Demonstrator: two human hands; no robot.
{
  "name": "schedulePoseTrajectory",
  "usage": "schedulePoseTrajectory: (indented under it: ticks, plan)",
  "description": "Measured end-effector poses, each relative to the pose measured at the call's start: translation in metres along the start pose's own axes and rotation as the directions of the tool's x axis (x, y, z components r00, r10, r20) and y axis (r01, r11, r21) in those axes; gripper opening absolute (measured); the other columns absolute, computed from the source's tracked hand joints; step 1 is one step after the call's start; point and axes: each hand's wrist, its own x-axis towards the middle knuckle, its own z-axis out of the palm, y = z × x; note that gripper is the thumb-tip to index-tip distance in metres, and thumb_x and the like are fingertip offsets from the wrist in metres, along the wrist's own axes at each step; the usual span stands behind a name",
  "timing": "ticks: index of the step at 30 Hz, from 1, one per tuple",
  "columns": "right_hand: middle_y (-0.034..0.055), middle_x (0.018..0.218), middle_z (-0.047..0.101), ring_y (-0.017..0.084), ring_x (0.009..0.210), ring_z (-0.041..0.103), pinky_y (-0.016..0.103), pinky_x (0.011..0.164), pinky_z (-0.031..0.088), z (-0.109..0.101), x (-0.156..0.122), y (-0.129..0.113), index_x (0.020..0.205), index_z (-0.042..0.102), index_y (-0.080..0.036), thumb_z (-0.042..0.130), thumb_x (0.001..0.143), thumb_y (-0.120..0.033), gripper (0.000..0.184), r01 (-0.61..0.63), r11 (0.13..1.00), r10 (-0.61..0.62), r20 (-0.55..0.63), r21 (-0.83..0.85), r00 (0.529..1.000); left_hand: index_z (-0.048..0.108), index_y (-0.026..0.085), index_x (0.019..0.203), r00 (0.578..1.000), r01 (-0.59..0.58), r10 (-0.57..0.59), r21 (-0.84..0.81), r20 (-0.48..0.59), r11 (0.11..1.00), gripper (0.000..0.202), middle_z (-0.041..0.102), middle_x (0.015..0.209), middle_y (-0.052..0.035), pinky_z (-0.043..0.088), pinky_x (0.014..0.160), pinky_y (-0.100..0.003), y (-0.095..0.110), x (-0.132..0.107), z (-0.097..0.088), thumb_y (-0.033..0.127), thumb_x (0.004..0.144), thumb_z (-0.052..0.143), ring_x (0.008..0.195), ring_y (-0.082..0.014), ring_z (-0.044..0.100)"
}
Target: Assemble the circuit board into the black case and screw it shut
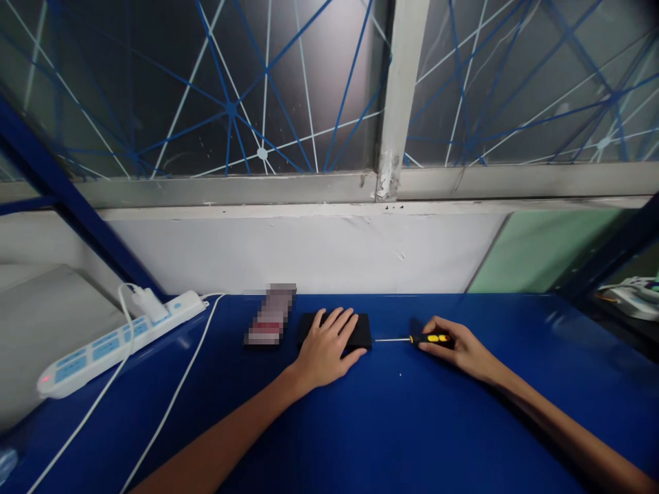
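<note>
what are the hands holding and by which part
The right hand holds a screwdriver by its handle; the left hand lies spread on a black box.

Blue tabletop (437,432), white wall (309,250), dark windows (329,89) patterned in blue and white, seemingly a green panel (540,250) at right

The tabletop (412,425) is glossy, the screwdriver shaft (392,339) metal, the box (363,331) perhaps plastic.

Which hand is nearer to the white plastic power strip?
The left hand. It lies flat on the black rectangular box, right of the strip; the right hand is farther right, holding the black-and-yellow screwdriver.
</note>
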Motion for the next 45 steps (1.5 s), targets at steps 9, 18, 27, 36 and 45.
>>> schedulePoseTrajectory:
  ticks: [9, 18, 27, 36, 45]
  plan:
    - [0.0003, 0.073, 0.063, 0.016, 0.062, 0.053, 0.027, 0.060, 0.042, 0.004, -0.003, -0.008, 0.090, 0.058, -0.021, 0.056, 0.087, -0.050, 0.029, 0.004, 0.979, -0.019, -0.073, -0.202, 0.997, 0.042, 0.016, 0.142, 0.999, 0.030, -0.030, 0.010, -0.017, 1.000, 0.059, 0.048, 0.143, -0.0122, 0.029, 0.111, -0.056, 0.001, 0.000, -0.002, 0.053, 0.096, 0.042, 0.133, -0.0316, 0.042]
    - [-0.0019, 0.070, 0.055, 0.013, 0.061, 0.047, 0.024, 0.055, 0.037, 0.005, 0.001, 0.004, 0.087, 0.057, -0.020, 0.063, 0.082, -0.051, 0.032, -0.039, 0.998, 0.032, -0.112, -0.054, 0.993, 0.040, 0.017, 0.143, 0.999, 0.024, -0.024, -0.004, -0.026, 1.000, 0.060, 0.047, 0.144, -0.0115, 0.029, 0.110, -0.056, -0.001, 0.000, 0.001, 0.054, 0.095, 0.041, 0.134, -0.0316, 0.041]
    - [-0.0032, 0.055, 0.045, 0.011, 0.052, 0.038, 0.024, 0.049, 0.027, 0.001, -0.001, -0.018, 0.068, 0.060, -0.018, 0.050, 0.088, -0.058, 0.047, -0.127, 0.980, 0.120, -0.054, -0.151, 0.991, 0.042, 0.020, 0.143, 1.000, 0.009, -0.009, -0.021, -0.017, 1.000, 0.059, 0.049, 0.143, -0.0108, 0.032, 0.105, -0.059, -0.004, 0.001, -0.001, 0.055, 0.095, 0.043, 0.128, -0.0339, 0.047]
    - [-0.0011, 0.078, 0.056, 0.015, 0.069, 0.048, 0.026, 0.063, 0.040, -0.012, -0.008, -0.022, 0.088, 0.050, -0.022, 0.059, 0.087, -0.046, 0.026, 0.055, 0.997, -0.051, 0.089, -0.048, 0.995, 0.044, 0.024, 0.141, 0.994, -0.102, 0.099, -0.065, -0.038, 0.993, 0.056, 0.049, 0.143, -0.0095, 0.035, 0.104, -0.058, -0.006, -0.002, -0.001, 0.055, 0.094, 0.046, 0.127, -0.0331, 0.049]
    - [-0.0021, 0.065, 0.055, 0.012, 0.054, 0.044, 0.024, 0.051, 0.032, -0.010, -0.014, -0.022, 0.088, 0.063, -0.020, 0.052, 0.090, -0.054, 0.036, -0.002, 0.991, 0.014, 0.090, -0.133, 0.996, 0.046, 0.023, 0.139, 0.995, -0.102, 0.102, -0.063, -0.015, 0.993, 0.054, 0.048, 0.143, -0.0096, 0.034, 0.104, -0.059, -0.004, -0.001, -0.003, 0.053, 0.094, 0.048, 0.128, -0.0333, 0.048]
